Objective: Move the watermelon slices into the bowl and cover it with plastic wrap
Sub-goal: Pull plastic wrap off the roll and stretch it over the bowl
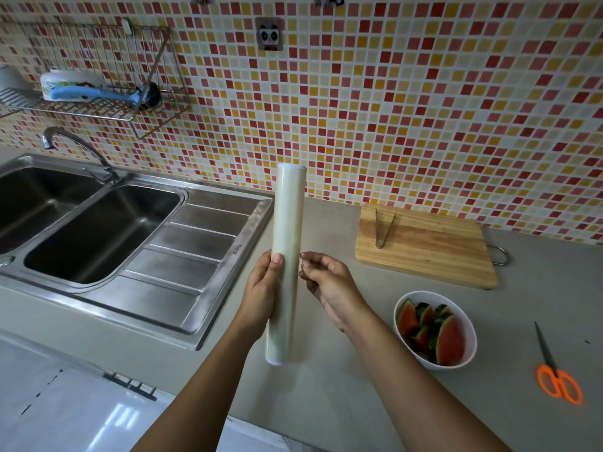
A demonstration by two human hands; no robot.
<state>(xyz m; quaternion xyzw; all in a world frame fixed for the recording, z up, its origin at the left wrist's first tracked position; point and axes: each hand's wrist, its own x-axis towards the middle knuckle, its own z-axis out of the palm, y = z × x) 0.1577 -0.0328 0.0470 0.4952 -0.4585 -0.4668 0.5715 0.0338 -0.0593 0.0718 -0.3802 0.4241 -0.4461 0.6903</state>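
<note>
The scene is being backed by a mosaic wall (391, 109) of red, orange and cream tiles, and the foreground is being filled by a grey counter (326, 386). At 9 o'clock from the middle of the view, a steel double sink (182, 256) is being overhung by a curved faucet (76, 148), and at 11 o'clock a wire rack (98, 60) is being carried on the wall.

Near the centre, a plastic wrap roll (288, 223) is being held almost upright above the counter, its top tilted slightly toward 1 o'clock. Its lower half is being gripped by the left hand (261, 295), with the thumb (277, 261) laid across the front. The roll's right edge is being touched by the curled fingertips (305, 265) of the right hand (329, 282), which are being kept narrowly pinched together. Whether any film is being caught between them cannot be told.

At 4 o'clock from the roll, the watermelon slices (450, 340) are being held inside a white bowl (470, 334), which is sitting uncovered on the counter. At 2 o'clock from the bowl's far side, a wooden cutting board (430, 252) is being occupied by metal tongs (383, 230). At 4 o'clock from the bowl, orange-handled scissors (556, 376) are being left closed on the counter, well apart from both hands.
</note>
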